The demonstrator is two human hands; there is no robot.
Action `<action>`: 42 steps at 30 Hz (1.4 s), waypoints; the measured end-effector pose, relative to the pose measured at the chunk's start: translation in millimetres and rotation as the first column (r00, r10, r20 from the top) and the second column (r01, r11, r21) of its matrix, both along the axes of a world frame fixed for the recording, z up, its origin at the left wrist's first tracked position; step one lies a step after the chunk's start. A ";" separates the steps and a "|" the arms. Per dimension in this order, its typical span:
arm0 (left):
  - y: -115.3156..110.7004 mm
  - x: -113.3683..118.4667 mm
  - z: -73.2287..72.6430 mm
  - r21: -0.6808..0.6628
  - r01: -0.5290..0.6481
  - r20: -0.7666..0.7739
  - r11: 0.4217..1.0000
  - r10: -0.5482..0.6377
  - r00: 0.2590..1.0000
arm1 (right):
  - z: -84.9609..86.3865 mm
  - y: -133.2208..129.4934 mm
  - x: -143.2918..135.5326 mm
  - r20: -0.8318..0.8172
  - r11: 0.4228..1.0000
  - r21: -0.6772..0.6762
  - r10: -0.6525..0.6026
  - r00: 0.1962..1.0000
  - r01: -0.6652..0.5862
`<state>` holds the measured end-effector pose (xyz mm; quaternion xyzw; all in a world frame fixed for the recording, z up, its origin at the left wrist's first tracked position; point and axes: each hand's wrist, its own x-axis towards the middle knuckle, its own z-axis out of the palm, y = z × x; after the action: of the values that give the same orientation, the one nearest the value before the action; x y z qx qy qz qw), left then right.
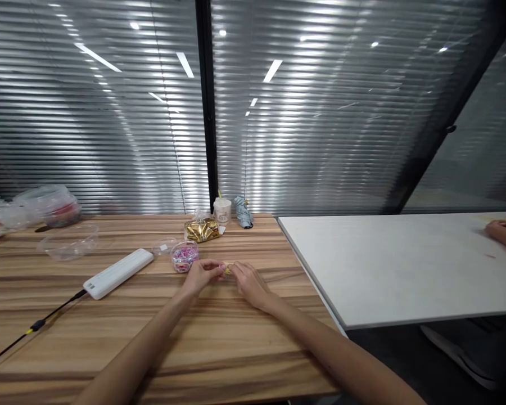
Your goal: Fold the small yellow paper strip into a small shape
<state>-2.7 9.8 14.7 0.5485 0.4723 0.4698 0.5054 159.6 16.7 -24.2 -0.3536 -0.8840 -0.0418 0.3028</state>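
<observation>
Between my hands is a small pink and yellow piece point(226, 269), too small to make out its kind. My left hand point(203, 274) pinches its pink end with thumb and forefinger. From the other side, the fingers of my right hand point(248, 281) close on the yellow end. Just beyond my left hand stands a clear round tub point(184, 257) of small pink, purple and white pieces. Its apparent clear lid point(164, 246) lies to the left of it. Behind the tub is a shiny gold packet point(202, 230).
A white power bank point(118, 273) with a black cable lies left on the wooden table point(219, 349). Clear containers point(69, 243) stand farther left. A white cup point(222, 210) and a blue-grey pouch point(243, 212) are at the back. Another person's hand point(504, 230) rests over the white table point(388, 270).
</observation>
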 end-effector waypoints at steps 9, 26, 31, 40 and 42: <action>1.8 0.1 -5.5 -0.110 -0.116 0.144 0.987 0.131 0.981 | 8.3 -6.4 -5.4 0.118 0.991 0.113 -0.082 0.990 0.068; -1.4 5.6 -0.6 0.015 -0.074 0.003 0.997 0.074 0.997 | 5.2 -9.8 -7.3 0.089 0.987 0.112 -0.123 0.988 0.113; -1.4 4.6 0.1 -0.035 -0.060 0.076 0.998 0.063 0.995 | 0.7 -5.1 -5.4 0.113 0.991 0.013 -0.132 0.985 0.131; 0.9 -1.5 -1.9 -0.172 -0.069 0.162 0.983 0.098 0.982 | 6.0 -9.1 -4.1 -0.112 0.975 -0.143 -0.189 0.976 0.172; 0.3 0.2 -4.4 -0.191 -0.026 0.163 0.981 0.058 0.985 | 6.1 -8.9 -4.2 -0.193 0.976 -0.159 -0.180 0.965 0.150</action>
<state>-2.5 10.0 10.2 0.4466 0.4819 0.4782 0.5828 155.4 7.9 -18.1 -0.4492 -0.8160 0.0336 0.3623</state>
